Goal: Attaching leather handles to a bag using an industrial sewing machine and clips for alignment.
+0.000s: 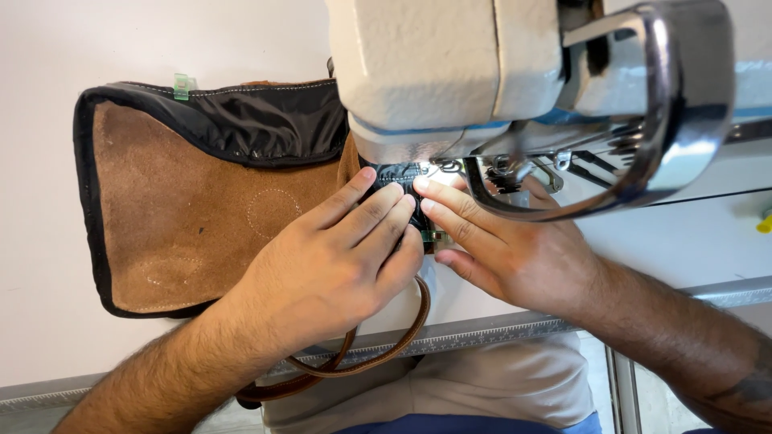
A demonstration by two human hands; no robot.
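Note:
A brown suede bag panel [185, 217] with black edge binding and a black fabric lining [257, 120] lies on the white sewing table [48, 48]. My left hand [338, 265] presses flat on the panel's right side, fingers stretched toward the needle area. My right hand [498, 249] rests opposite it, fingertips pinching the black edge [398, 173] under the sewing machine head [450, 72]. Both hands touch the fabric just below the presser foot, which is mostly hidden.
A green clip [184, 85] grips the panel's upper edge. A brown leather strap [378, 358] loops off the table's front edge. A chrome guard [643, 161] curves over my right hand. A yellow object [765, 223] sits at the far right.

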